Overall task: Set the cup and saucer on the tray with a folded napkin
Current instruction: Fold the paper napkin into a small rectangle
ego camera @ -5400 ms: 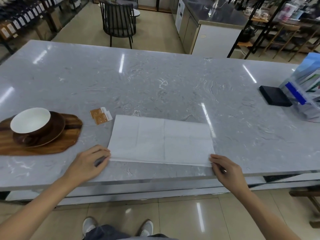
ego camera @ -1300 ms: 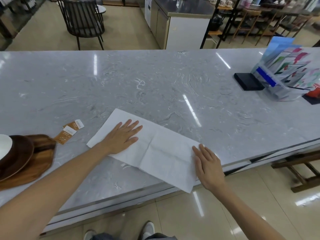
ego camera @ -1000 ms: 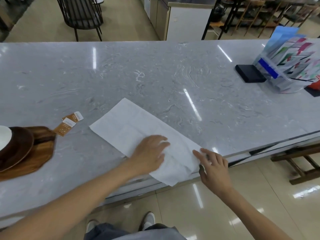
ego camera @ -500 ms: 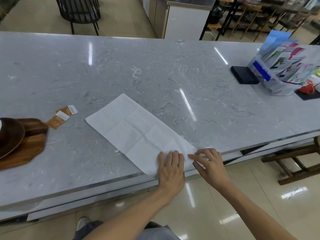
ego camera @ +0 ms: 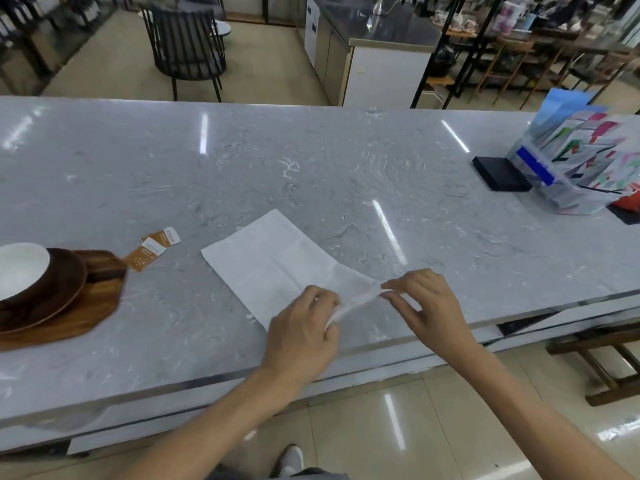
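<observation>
A white paper napkin [ego camera: 273, 268] lies as a long folded strip on the grey marble counter [ego camera: 311, 174]. Its near end is lifted off the surface. My left hand [ego camera: 301, 332] pinches one corner of that end, and my right hand [ego camera: 426, 304] pinches the other with thumb and forefinger. At the far left sits a wooden tray [ego camera: 93, 306] carrying a dark brown saucer [ego camera: 55, 292] with a cup [ego camera: 20, 268], white inside; all are partly cut off by the frame edge.
Two small orange packets [ego camera: 154, 249] lie between the tray and the napkin. A black box [ego camera: 500, 169] and a clear holder of leaflets [ego camera: 581, 168] stand at the right. The counter's front edge runs just under my hands.
Both hands had been pressing the napkin flat and sliding toward its near end. Now they pinch that end's corners and raise it off the counter.
</observation>
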The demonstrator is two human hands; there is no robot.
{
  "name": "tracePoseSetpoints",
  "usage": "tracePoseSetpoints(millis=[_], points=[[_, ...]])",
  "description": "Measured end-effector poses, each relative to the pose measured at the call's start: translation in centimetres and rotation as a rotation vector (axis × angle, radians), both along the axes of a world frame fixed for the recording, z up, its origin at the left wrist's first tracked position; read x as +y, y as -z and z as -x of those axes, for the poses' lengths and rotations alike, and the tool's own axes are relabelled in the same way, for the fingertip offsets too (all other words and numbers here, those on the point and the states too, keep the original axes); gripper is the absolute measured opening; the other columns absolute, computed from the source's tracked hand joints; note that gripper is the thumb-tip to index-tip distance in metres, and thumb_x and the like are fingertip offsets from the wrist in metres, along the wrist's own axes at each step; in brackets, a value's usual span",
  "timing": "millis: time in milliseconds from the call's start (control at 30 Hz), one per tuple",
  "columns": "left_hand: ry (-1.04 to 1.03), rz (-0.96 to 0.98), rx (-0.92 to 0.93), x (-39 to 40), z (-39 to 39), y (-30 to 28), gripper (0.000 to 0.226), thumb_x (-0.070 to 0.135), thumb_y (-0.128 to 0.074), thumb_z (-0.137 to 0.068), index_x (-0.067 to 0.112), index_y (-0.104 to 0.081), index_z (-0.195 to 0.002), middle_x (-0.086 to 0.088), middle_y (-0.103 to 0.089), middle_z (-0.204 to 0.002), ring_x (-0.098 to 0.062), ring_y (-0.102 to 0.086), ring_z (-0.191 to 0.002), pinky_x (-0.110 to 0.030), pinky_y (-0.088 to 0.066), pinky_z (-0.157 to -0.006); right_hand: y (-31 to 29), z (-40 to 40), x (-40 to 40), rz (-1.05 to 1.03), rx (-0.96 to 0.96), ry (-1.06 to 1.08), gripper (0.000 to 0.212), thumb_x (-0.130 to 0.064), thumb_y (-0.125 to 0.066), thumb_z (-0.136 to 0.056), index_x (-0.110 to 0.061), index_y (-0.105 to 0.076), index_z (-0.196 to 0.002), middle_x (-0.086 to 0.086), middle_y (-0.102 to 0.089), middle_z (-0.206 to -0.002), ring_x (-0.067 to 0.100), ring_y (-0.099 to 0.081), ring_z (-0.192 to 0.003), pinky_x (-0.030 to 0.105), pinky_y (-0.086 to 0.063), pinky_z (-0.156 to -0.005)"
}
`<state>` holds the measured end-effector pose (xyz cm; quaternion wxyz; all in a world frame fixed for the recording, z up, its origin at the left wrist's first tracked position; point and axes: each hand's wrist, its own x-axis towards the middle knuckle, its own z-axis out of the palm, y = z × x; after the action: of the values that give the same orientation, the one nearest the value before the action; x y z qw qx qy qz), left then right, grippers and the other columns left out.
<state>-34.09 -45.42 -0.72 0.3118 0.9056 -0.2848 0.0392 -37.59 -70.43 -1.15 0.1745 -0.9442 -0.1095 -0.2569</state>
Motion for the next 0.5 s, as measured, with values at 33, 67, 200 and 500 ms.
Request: tracePoseSetpoints(millis=[33, 67, 200, 500], points=[[-0.036, 0.013, -0.012, 1.4, -1.1, -1.0, 0.023, 0.013, -0.059, -0.087, 0.018, -0.067, -0.107, 0.002, -0.068, -0.101, -0.023, -0.067, -0.08, -0.035, -0.054, -0.063, -0.7, -0.7, 0.1, -0.045, -0.005, -0.005, 0.024, -0.033, -0.064, -0.099, -0.014, -0.077, -0.103, -0.003, -0.073, -0.089, 0.02, -0.065, -0.087, 0.037, -0.051, -0.078], [-0.072, 0.023, -0.027, 2.8, -2.3, -1.9, 0.018, 0.013, -0.061, -0.089, 0.019, -0.07, -0.103, 0.003, -0.072, -0.096, -0.024, -0.068, -0.079, -0.036, -0.055, -0.065, -1.5, -1.5, 0.2, -0.092, -0.008, -0.006, 0.02, -0.03, -0.068, -0.098, -0.013, -0.078, -0.103, -0.002, -0.074, -0.089, 0.02, -0.065, -0.086, 0.036, -0.053, -0.078], [-0.093, 0.226, 0.103, 7.5, -7.5, -5.4, 0.016, 0.014, -0.073, -0.089, 0.023, -0.081, -0.099, 0.014, -0.079, -0.088, -0.001, -0.072, -0.077, -0.015, -0.053, -0.072, -4.7, -4.8, 0.8, -0.216, 0.002, -0.029, 0.017, -0.02, -0.069, -0.094, -0.014, -0.077, -0.108, -0.003, -0.076, -0.098, 0.007, -0.063, -0.089, 0.018, -0.05, -0.086], [-0.093, 0.474, 0.229, 11.6, -17.7, -10.5, 0.02, 0.026, -0.073, -0.091, 0.007, -0.075, -0.092, -0.026, -0.071, -0.096, -0.013, -0.068, -0.082, -0.027, -0.063, -0.076, -11.5, -13.1, 3.9, -0.581, 0.106, -0.012, 0.008, -0.029, -0.073, -0.094, -0.024, -0.077, -0.099, -0.018, -0.076, -0.097, 0.001, -0.07, -0.091, 0.014, -0.052, -0.074]])
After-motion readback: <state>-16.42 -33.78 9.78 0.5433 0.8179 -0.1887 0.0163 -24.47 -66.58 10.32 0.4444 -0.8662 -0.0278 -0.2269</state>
